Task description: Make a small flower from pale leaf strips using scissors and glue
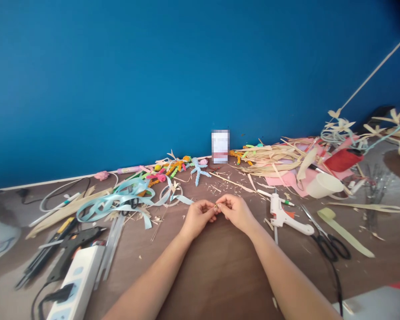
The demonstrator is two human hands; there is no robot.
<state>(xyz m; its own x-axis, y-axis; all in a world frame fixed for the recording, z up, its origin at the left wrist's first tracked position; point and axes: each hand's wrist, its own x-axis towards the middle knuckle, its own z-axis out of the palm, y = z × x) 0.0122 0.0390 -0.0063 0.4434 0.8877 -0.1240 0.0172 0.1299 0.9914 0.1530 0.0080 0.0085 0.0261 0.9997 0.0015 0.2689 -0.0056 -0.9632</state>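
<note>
1. Head view: the left hand (197, 217) and the right hand (236, 213) are meeting over the brown table (213, 275), their fingertips lying close together.
2. Fingers of both hands are curling inward and pinching a small yellowish piece (216, 206); its exact form is too small to tell.
3. The piece is sitting between the two hands, near the middle of the work area. Whether the hands are resting on the table cannot be told.
4. To the right, a white glue gun (280, 216) is lying near the right hand; black-handled scissors (325, 240) are lying just beyond it, beside a pale green ribbon (348, 233).
5. To the left, a light blue ribbon (123, 202) is spreading in loose loops. A black glue gun (75, 249) is lying beside a white power strip (78, 284), into which a black plug (65, 292) is fitting.
6. Toward the blue wall (200, 75), a fuzzy blue figure (197, 169) is lying near an upright, pixelated card (220, 146).
7. Farther right, straw-coloured strips (273, 155) are heaping near a tipped white cup (323, 186) and a red roll (343, 160).
</note>
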